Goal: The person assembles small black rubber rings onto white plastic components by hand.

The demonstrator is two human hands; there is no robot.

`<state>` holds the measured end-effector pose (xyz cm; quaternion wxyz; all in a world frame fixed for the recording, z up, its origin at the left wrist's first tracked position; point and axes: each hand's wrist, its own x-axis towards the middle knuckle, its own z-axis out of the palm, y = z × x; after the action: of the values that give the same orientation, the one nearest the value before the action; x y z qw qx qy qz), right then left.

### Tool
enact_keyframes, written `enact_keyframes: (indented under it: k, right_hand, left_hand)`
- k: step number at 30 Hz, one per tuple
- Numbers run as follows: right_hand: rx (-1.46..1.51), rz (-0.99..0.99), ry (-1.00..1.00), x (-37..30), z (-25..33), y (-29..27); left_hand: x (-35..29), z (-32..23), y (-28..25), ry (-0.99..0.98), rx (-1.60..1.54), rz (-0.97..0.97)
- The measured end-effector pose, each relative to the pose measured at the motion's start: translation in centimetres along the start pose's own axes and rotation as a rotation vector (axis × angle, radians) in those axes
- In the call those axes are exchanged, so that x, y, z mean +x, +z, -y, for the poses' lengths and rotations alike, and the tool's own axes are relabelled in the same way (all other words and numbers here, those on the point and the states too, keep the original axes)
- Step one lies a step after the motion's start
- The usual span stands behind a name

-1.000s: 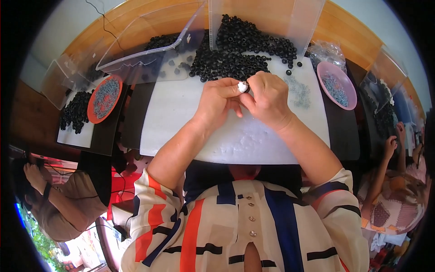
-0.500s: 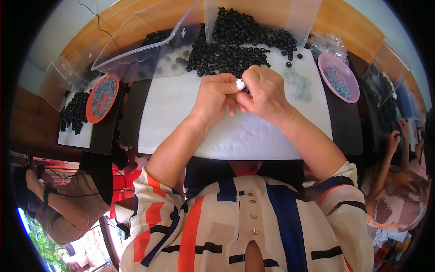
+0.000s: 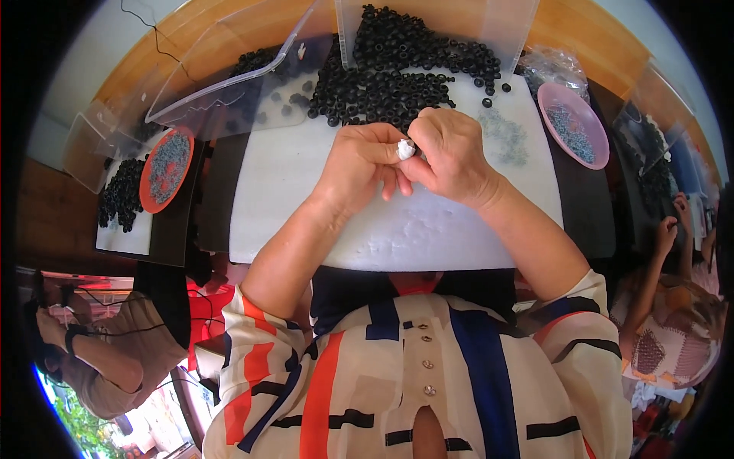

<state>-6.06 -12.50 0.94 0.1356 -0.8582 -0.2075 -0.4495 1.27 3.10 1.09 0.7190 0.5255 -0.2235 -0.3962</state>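
Note:
My left hand (image 3: 355,158) and my right hand (image 3: 456,159) meet above the middle of a white foam board (image 3: 306,183). Both are closed in a pinch, fingertips touching. Between them shows a small crumpled white piece (image 3: 405,149) at the left thumb tip; whether it is held or wrapped round a digit I cannot tell. Whatever else the fingers pinch is hidden. Just beyond the hands lies a heap of small black rubber-looking rings (image 3: 382,96). Right of my right hand, a scatter of tiny grey-blue pieces (image 3: 503,138) lies on the board.
A pink oval bowl (image 3: 595,145) and an orange bowl (image 3: 153,200) of the tiny pieces flank the board. Clear plastic bins (image 3: 229,84) stand at the back, near a clear bag (image 3: 554,73). One person (image 3: 115,352) is at the left, another (image 3: 665,329) at the right.
My hands stay together in almost the same place, with the fingers slightly shifted and the white piece showing a little lower. The whole view has moved slightly.

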Motion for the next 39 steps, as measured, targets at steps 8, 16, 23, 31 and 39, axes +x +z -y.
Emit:
enact_keyframes:
  k: [8,16,23,31,39]
  right_hand:
    - [0.009,-0.03,-0.001,-0.3,-0.3,0.1]
    - [0.012,-0.037,0.016,-0.3,-0.1,0.2]
    - [-0.004,-0.051,0.041,-0.8,0.5,0.4]
    - [0.005,-0.125,0.048,-0.5,-1.6,0.3]
    - [-0.045,-0.148,0.103,-0.8,-2.2,-0.6]
  left_hand:
    - [0.0,-0.1,0.1,-0.027,-0.01,0.041]
    - [-0.5,0.0,0.4,0.01,-0.04,0.001]
    - [-0.7,0.4,0.4,0.013,-0.046,0.012]
    - [-0.7,-0.9,2.0,0.163,0.309,-0.088]
    - [-12.2,-7.1,10.4,-0.198,-0.174,0.339]
